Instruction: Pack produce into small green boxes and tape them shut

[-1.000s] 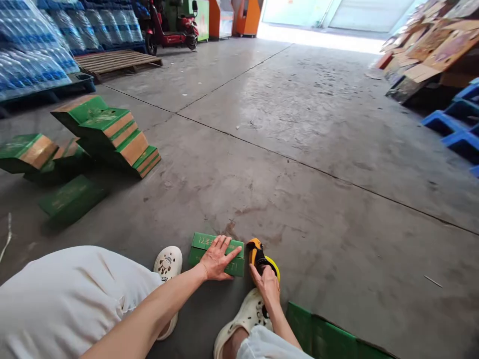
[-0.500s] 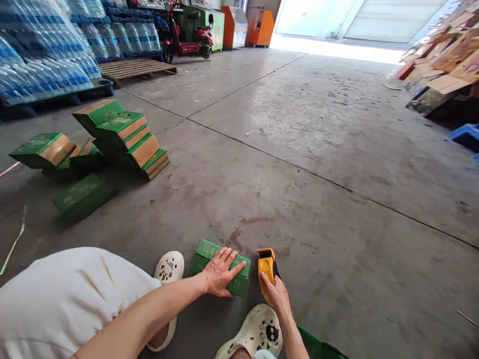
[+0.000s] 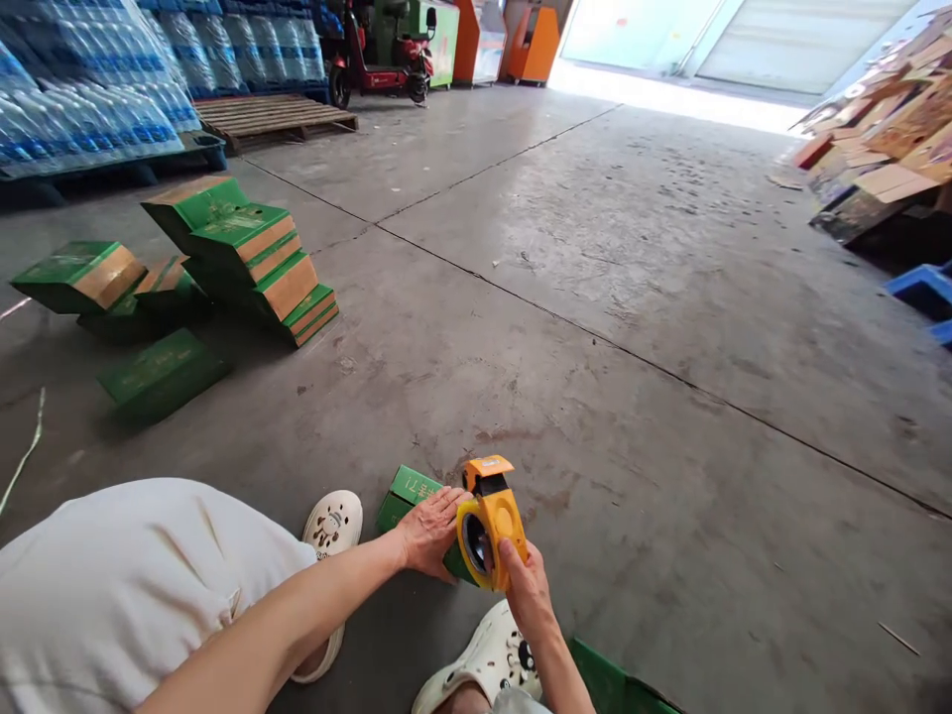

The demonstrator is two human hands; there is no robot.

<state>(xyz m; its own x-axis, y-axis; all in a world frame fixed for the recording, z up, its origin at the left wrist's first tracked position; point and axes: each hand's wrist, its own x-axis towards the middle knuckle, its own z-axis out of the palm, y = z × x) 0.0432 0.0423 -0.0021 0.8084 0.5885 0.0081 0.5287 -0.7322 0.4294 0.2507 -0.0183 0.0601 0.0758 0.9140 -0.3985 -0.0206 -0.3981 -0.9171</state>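
A small green cardboard box (image 3: 406, 494) sits on the floor between my shoes. Lying flat across its top is my left hand (image 3: 433, 531), fingers stretched out and pressing on it. My right hand (image 3: 521, 570) is closed around a yellow tape dispenser (image 3: 506, 521) that carries a roll of tape. The dispenser is at the right end of the box, close by my left fingertips, and covers much of that end. Whether its tape touches the box I cannot tell.
Several green boxes (image 3: 245, 238) are stacked and scattered at the left. Another green carton (image 3: 614, 684) shows at the bottom edge. Wrapped water bottles (image 3: 89, 109), a wooden pallet (image 3: 275, 117) and a red scooter (image 3: 379, 69) stand behind. Cardboard (image 3: 892, 183) is piled at the right.
My right hand has brought the tape dispenser left and turned it, from beside the box to its right end. My left hand stays on the box, its fingers closer together.
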